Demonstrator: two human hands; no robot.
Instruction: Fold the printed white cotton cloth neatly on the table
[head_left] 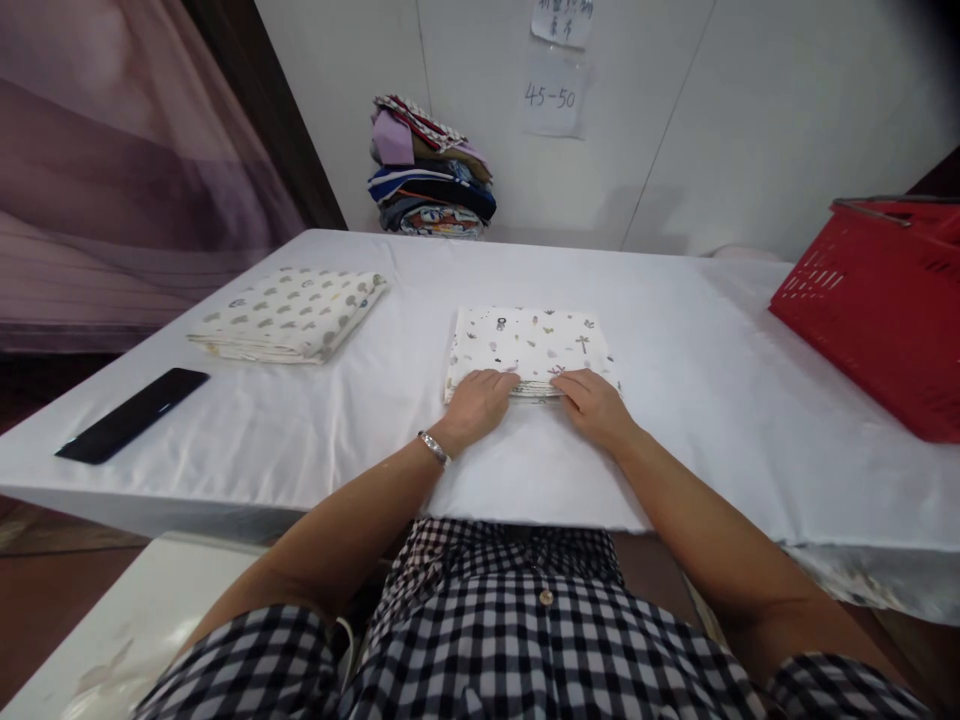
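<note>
In front of me on the white-covered table lies a folded white cloth (pixel 534 340) printed with small plants and figures. Its layered near edge faces me. My left hand (pixel 480 403) grips the left part of that edge, fingers on top and thumb hidden beneath or behind the fingers. At the right part of the same edge, my right hand (pixel 596 405) holds the layers in a like way. A short stretch of the folded layers shows between the two hands. Both hands are closed on the cloth, which rests flat on the table.
A second folded cloth with grey prints (pixel 289 312) lies at the left, with a black phone (pixel 133 415) nearer me. A red plastic basket (pixel 877 310) stands at the right. Behind the table's far edge rises a pile of folded fabrics (pixel 433 180) against the wall.
</note>
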